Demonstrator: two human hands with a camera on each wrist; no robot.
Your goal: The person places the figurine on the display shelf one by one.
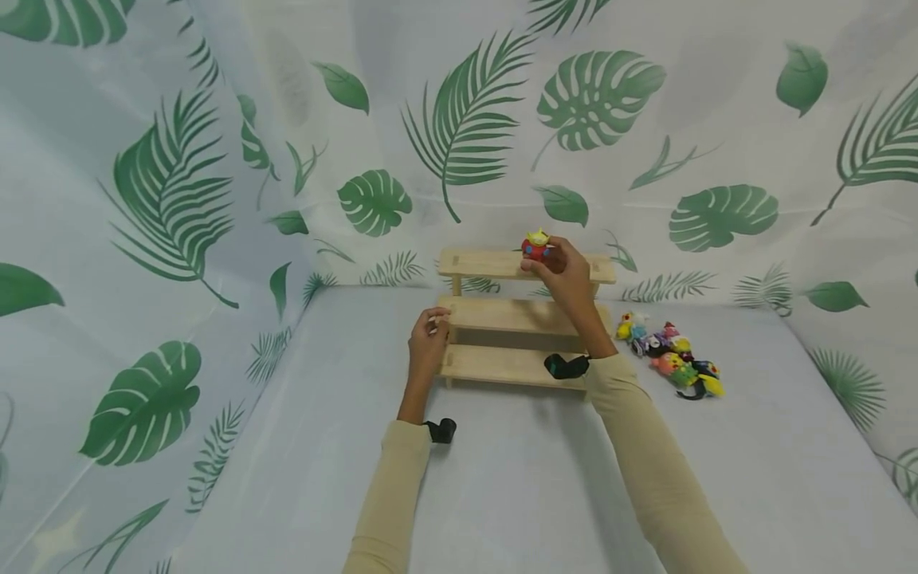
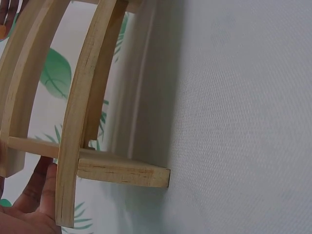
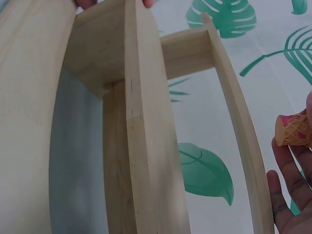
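In the head view my right hand (image 1: 566,275) pinches a small toy figure (image 1: 535,245) with a yellow-green top and a red body with blue spots, over the top tier of a three-tier wooden shelf (image 1: 512,315). The right wrist view shows the toy's waffle-patterned cone base (image 3: 292,130) turned outward, with the fingers around it. My left hand (image 1: 428,339) grips the left end of the shelf at its middle tier. Seen from the left wrist, that hand (image 2: 34,207) is partly hidden behind the wooden side piece (image 2: 73,136).
Several colourful small toys (image 1: 667,351) lie heaped on the white surface (image 1: 495,478) to the right of the shelf. Behind stands a white leaf-print cloth (image 1: 488,191), which also hangs at both sides. Black straps (image 1: 566,367) sit at the wrists.
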